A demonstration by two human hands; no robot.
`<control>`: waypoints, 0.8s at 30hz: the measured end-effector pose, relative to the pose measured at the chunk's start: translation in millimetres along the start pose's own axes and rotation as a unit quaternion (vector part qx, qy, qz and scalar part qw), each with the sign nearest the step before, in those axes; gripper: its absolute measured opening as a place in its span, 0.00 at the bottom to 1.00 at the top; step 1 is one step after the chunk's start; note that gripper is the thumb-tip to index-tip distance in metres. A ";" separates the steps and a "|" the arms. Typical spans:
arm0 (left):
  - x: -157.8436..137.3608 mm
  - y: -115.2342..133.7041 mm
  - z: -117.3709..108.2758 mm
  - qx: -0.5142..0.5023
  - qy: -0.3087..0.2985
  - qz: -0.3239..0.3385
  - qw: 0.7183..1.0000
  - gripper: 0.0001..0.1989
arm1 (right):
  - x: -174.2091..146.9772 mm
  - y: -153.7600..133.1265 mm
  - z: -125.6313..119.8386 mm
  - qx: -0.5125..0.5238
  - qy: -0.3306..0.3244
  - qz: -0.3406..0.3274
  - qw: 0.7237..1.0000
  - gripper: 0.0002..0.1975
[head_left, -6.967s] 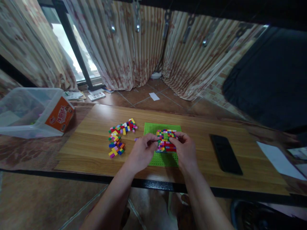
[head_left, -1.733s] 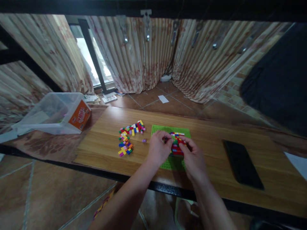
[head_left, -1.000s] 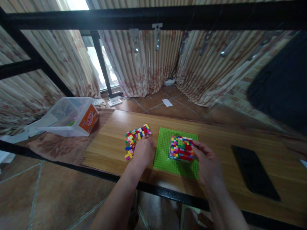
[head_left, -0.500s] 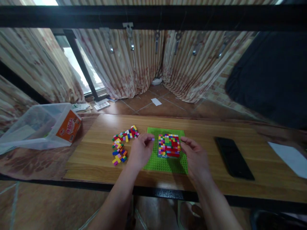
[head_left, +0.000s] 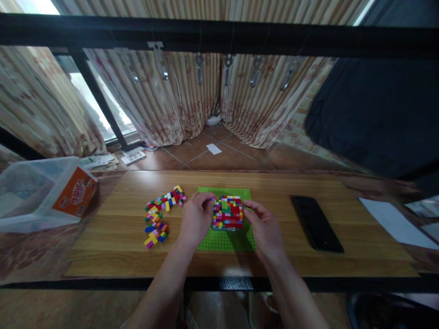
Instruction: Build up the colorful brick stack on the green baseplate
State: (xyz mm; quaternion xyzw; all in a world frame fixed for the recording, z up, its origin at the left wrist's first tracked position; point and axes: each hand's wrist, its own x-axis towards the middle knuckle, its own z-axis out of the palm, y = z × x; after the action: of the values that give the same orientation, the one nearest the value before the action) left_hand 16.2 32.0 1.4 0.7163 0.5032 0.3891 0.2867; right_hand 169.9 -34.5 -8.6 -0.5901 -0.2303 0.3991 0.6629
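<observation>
A thick block of multicoloured toy bricks stands over the green studded baseplate in front of me. My left hand is closed in a pinch at the block's upper left corner, with a small purple brick at its fingertips. Whether that brick touches the block I cannot tell. At the block's right edge, the thumb and fingers of my right hand grip its side. Several loose coloured bricks lie in a curved heap left of the baseplate.
A black phone lies on the wooden board to the right, with white paper beyond it. On the far left stands a clear plastic box with an orange label. A dark bar with hanging hooks crosses the top.
My left hand has brought the purple brick to the block's upper left corner. My right fingers have closed in on its right edge. The whole view has shifted, with things now further left.
</observation>
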 end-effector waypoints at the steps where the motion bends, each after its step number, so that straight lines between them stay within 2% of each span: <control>1: 1.4 1.7 0.5 0.008 0.002 -0.004 1.000 0.09 | -0.4 -0.3 -0.1 -0.003 -0.003 -0.003 1.000 0.16; 7: 11.3 6.7 8.4 0.007 0.019 -0.038 0.999 0.07 | -1.0 0.1 -1.1 -0.011 -0.012 0.004 1.000 0.16; 13: 15.1 14.5 12.5 0.032 -0.017 -0.063 0.997 0.08 | 1.5 0.7 -6.4 -0.030 -0.015 -0.001 0.999 0.16; 19: 17.1 14.0 7.0 0.050 -0.064 -0.028 0.996 0.10 | 1.7 -0.5 -10.9 -0.048 -0.016 0.004 0.999 0.17; 24: 16.9 10.1 3.9 0.054 -0.070 -0.014 0.996 0.14 | 1.7 0.0 -11.0 -0.051 -0.015 0.007 0.999 0.16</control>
State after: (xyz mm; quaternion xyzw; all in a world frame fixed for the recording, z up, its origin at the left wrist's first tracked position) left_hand 27.7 44.6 11.9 0.7490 0.5125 0.3064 0.2872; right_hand 179.4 -39.7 -11.0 -0.6189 -0.2555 0.4004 0.6256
